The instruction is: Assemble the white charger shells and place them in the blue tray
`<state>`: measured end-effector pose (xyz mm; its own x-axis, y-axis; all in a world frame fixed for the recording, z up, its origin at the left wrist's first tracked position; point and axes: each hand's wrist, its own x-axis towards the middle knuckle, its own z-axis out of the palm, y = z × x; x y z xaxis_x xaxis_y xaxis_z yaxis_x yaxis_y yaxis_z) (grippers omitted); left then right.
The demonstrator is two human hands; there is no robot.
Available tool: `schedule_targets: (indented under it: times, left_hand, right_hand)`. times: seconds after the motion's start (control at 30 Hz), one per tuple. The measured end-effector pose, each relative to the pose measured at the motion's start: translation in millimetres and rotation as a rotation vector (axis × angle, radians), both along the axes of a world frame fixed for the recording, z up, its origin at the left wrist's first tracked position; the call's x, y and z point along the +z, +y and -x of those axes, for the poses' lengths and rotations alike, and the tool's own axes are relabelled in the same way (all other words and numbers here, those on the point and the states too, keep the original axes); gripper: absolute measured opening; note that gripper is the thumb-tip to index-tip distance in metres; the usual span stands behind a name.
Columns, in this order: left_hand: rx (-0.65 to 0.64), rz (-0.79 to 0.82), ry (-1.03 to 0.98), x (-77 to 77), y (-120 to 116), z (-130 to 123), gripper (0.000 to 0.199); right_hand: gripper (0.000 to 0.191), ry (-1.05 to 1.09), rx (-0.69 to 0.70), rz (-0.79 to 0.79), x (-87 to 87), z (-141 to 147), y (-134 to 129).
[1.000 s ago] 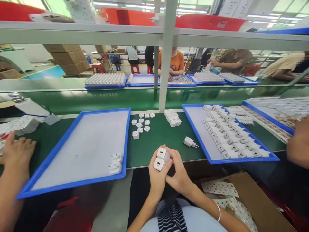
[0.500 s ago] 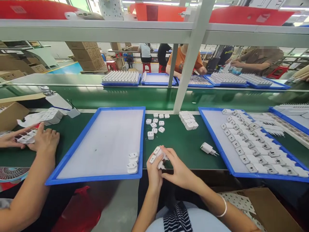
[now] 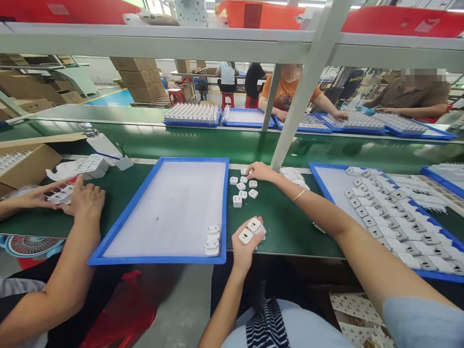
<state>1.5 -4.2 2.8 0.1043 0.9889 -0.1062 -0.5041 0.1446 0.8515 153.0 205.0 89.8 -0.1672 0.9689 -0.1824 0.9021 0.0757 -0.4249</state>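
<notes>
My left hand (image 3: 246,244) is closed around two white plug chargers (image 3: 246,236) at the front edge of the bench, their port faces turned up. My right hand (image 3: 260,171) stretches to the back of the bench, fingertips pinched at a small white square cap. Several similar caps (image 3: 242,194) lie loosely grouped just in front of it. To the left, a blue-rimmed tray (image 3: 224,212) has two white chargers (image 3: 212,247) in its near right corner. Under my right forearm, another white charger (image 3: 319,227) is mostly hidden.
A second blue-rimmed tray (image 3: 328,181) at right holds rows of chargers. Stacked white pieces (image 3: 295,178) sit behind my right arm. At left, a co-worker's hands (image 3: 85,195) hold white plugs near a carton (image 3: 43,166). A metal post (image 3: 293,111) rises at the back.
My right hand has left the chargers in my left hand and reached forward to the small caps. My left hand has turned the chargers' faces upward. The view has shifted slightly.
</notes>
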Motion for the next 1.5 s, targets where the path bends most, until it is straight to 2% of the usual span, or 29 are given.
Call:
schedule_targets:
  times: [0.1, 0.37, 0.53, 0.77, 1.2, 1.5]
  left_hand:
    - [-0.051, -0.028, 0.048, -2.1, 0.6, 2.7, 0.046]
    - [-0.111, -0.057, 0.091, -5.7, 0.8, 4.4, 0.047]
    - [-0.102, -0.052, 0.091, -3.6, 0.1, 4.2, 0.047]
    - [-0.102, -0.054, 0.098, -5.9, 0.5, 4.2, 0.049]
    - [-0.102, -0.076, 0.124, -8.9, 2.0, 4.0, 0.051]
    - [-0.09, -0.093, 0.135, -8.6, 2.7, 3.2, 0.049]
  right_hand:
    - [0.029, -0.085, -0.021, 0.043, -12.6, 9.9, 18.7]
    - [0.03, -0.122, 0.02, 0.144, -28.4, 13.5, 28.2]
    - [0.03, -0.157, 0.028, 0.199, -29.0, 14.6, 33.5]
    - [0.031, -0.214, 0.026, 0.273, -21.4, 20.5, 41.3]
    - [0.034, -0.318, -0.016, 0.171, -29.8, 28.7, 33.4]
    - [0.035, -0.316, -0.01, 0.16, -28.3, 29.3, 33.5]
